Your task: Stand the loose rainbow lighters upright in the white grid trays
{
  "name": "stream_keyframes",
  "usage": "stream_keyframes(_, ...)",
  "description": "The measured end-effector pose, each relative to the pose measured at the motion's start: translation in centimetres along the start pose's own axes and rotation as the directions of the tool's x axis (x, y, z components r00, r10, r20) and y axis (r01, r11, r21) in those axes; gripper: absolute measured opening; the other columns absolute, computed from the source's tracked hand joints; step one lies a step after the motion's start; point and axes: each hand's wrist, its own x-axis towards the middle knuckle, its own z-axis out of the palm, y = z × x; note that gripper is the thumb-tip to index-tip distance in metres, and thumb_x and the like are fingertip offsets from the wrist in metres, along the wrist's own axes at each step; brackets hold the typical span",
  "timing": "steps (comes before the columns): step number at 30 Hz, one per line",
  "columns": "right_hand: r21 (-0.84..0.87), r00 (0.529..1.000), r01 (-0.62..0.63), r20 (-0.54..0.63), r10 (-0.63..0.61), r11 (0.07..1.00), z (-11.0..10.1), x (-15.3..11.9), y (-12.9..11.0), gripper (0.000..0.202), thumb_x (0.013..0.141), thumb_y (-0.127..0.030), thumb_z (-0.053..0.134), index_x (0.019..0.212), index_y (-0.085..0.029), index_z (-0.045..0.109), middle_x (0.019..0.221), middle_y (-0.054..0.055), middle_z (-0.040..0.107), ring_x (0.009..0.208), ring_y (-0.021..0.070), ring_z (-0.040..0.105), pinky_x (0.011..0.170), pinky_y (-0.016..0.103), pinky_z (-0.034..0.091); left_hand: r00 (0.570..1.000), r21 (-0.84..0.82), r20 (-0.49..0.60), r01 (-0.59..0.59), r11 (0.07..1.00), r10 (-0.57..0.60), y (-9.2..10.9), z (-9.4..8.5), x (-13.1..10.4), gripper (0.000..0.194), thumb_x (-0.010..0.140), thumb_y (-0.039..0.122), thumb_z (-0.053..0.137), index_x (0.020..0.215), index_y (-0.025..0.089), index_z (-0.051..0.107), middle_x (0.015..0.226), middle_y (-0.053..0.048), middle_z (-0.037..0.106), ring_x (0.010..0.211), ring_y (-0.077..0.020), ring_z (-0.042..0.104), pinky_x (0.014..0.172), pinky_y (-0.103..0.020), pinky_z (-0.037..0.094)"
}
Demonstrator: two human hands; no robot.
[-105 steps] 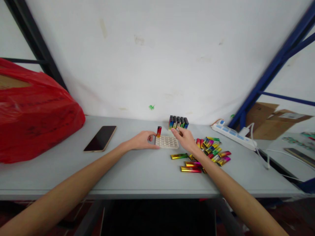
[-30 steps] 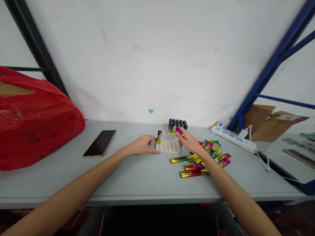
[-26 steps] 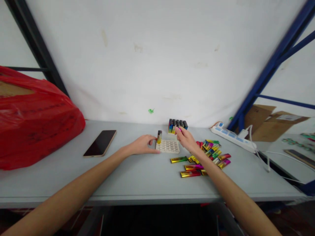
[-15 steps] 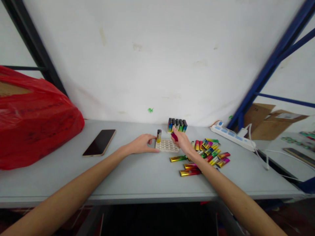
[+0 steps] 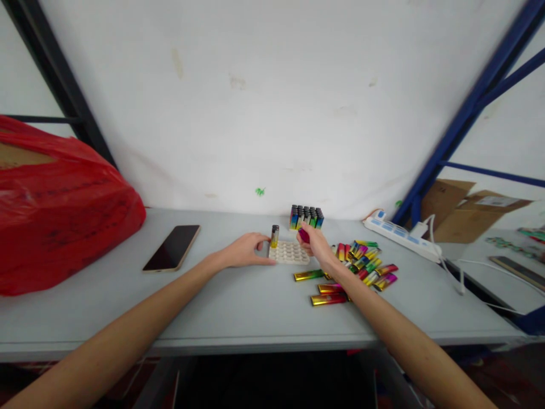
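Note:
A white tray with rows of round holes (image 5: 293, 253) lies on the grey table. My left hand (image 5: 247, 249) grips it at the left end, thumb at the near corner and fingers at the far one. One lighter with a black top and yellow body (image 5: 275, 236) stands upright in the tray's far left corner, close to my left fingertips. Over the tray's right end, my right hand (image 5: 314, 244) is closed around a magenta lighter (image 5: 304, 234), partly hidden by the fingers. Many shiny coloured lighters (image 5: 361, 264) lie in a loose pile beneath and beside my right forearm.
Behind the tray stands a block of upright lighters (image 5: 306, 217) near the wall. A phone (image 5: 172, 248) lies to the left, before a red plastic bag (image 5: 68, 210). At the right are a white power strip (image 5: 402, 236) with cables and a cardboard box (image 5: 477, 216).
My right hand has turned slightly, with the magenta lighter now a little higher and further right. My left hand and the tray have stayed in place.

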Motion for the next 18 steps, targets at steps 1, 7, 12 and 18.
stream_keyframes(1, -0.004, 1.0, 0.003, 0.016, -0.003, 1.0, 0.0, 0.1, 0.1, 0.057, 0.089, -0.073, 0.047, 0.062, -0.023, 0.046, 0.048, -0.009, 0.025, 0.042, 0.0083, 0.018, 0.043, 0.023, 0.014, 1.0, 0.002, 0.002, 0.002, 1.0, -0.002, 0.0, 0.0, 0.0, 0.078, 0.073, 0.08, 0.069, 0.118, 0.017, 0.069, 0.088, -0.003, 0.065, 0.08, -0.0224, 0.06, 0.074, -0.03, 0.043)
stream_keyframes(7, -0.048, 0.985, 0.149, 0.1, -0.143, 0.988, 0.3, 0.0, 0.1, 0.063, 0.092, -0.077, 0.041, 0.078, -0.019, 0.06, 0.057, -0.006, 0.04, 0.046, 0.0105, 0.034, 0.045, 0.025, 0.027, 1.0, 0.007, 0.009, -0.006, 1.0, 0.006, 0.0, 0.0, 0.1, 0.075, 0.074, 0.079, 0.07, 0.116, 0.017, 0.07, 0.087, -0.002, 0.064, 0.078, -0.0215, 0.059, 0.073, -0.03, 0.042)
stream_keyframes(12, -0.273, 0.938, 0.338, 0.18, -0.297, 0.901, 0.6, -0.3, 0.3, 0.05, 0.099, -0.063, 0.045, 0.104, -0.018, 0.066, 0.073, -0.001, 0.063, 0.065, 0.0153, 0.059, 0.065, 0.027, 0.048, 1.0, 0.006, 0.002, -0.005, 1.0, 0.005, 0.0, 0.0, 0.1, 0.074, 0.074, 0.08, 0.069, 0.114, 0.018, 0.07, 0.085, -0.002, 0.064, 0.078, -0.0215, 0.059, 0.071, -0.03, 0.042)
stream_keyframes(18, -0.636, 0.856, 0.457, 0.124, -0.502, 0.622, 1.1, -0.6, -0.5, 0.037, 0.097, -0.052, 0.062, 0.08, -0.019, 0.066, 0.079, 0.004, 0.071, 0.073, 0.0173, 0.062, 0.074, 0.028, 0.047, 1.0, 0.013, 0.003, -0.003, 1.0, 0.003, 0.0, 0.1, 0.1, 0.079, 0.073, 0.082, 0.068, 0.116, 0.016, 0.07, 0.086, -0.004, 0.066, 0.078, -0.0235, 0.061, 0.071, -0.031, 0.043)
